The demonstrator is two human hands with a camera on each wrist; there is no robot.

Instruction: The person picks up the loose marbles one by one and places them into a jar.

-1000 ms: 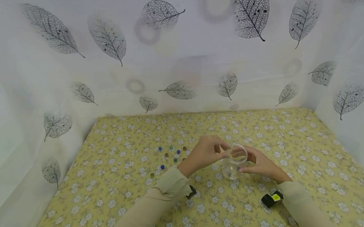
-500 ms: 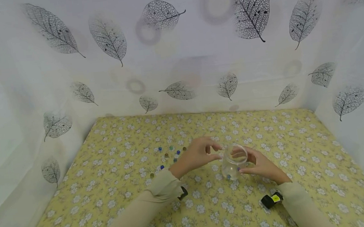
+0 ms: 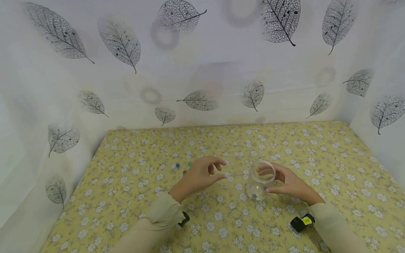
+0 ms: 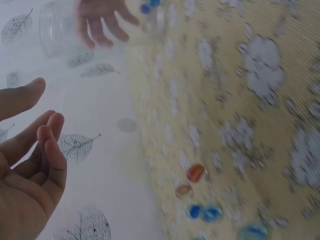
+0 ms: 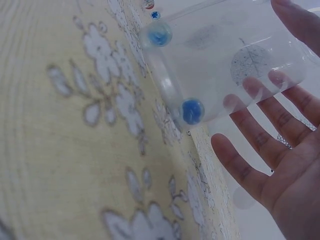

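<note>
Marbles (image 3: 183,165) lie loose on the yellow flowered cloth (image 3: 130,215) toward the left side, a few small blue and green ones in the head view; the left wrist view shows also orange ones (image 4: 195,173) among them. Just beside them hovers the left hand (image 3: 201,176), above the cloth, its fingers loosely curled and holding nothing. It is a little apart from the jar. Further right stands the clear plastic jar (image 3: 260,180) upright on the cloth, with two blue marbles (image 5: 192,111) at its bottom (seen through the wall). The right hand (image 3: 289,183) cups the jar from the right side, fingers bent around its wall and touching it.
</note>
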